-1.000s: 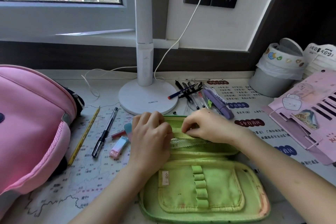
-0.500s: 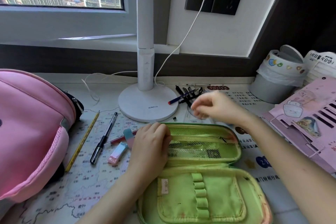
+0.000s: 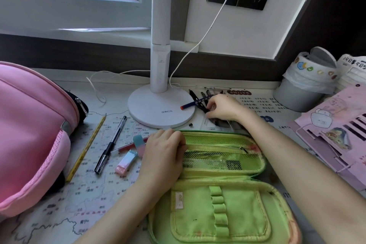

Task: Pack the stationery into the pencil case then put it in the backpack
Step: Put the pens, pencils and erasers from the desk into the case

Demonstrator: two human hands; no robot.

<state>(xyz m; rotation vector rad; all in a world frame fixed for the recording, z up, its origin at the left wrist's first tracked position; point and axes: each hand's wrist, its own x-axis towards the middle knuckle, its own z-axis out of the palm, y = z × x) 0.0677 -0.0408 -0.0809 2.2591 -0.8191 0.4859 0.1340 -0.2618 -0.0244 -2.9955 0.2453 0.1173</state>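
On the bench [image 3: 83,200] in front of you, the lime-green fabric pencil case [image 3: 221,206] is lying unzipped and spread flat, its mesh-pocket half toward the window and its elastic-loop half toward you. Your left hand [image 3: 164,156] is resting on the left end of the mesh half, its fingers curling over the edge and holding it. Your right hand [image 3: 221,108] is well apart from the left one, sitting beyond the case's far rim on a cluster of dark pens [image 3: 193,94] just beside the round white lamp base [image 3: 158,111]. Its fingers are bending down onto the pens, but whether they are gripping one cannot be told. A blue pen with an orange-red cap [image 3: 190,104] is sticking out leftward from under that hand. Left of the case, a teal-and-pink eraser [image 3: 139,143] is touching your left hand, with a pink-and-blue eraser block [image 3: 126,162], a clear pen with a black grip [image 3: 111,142] and a yellow pencil [image 3: 87,146] lying beyond it. A pink padded backpack [image 3: 29,134] is filling the left edge.
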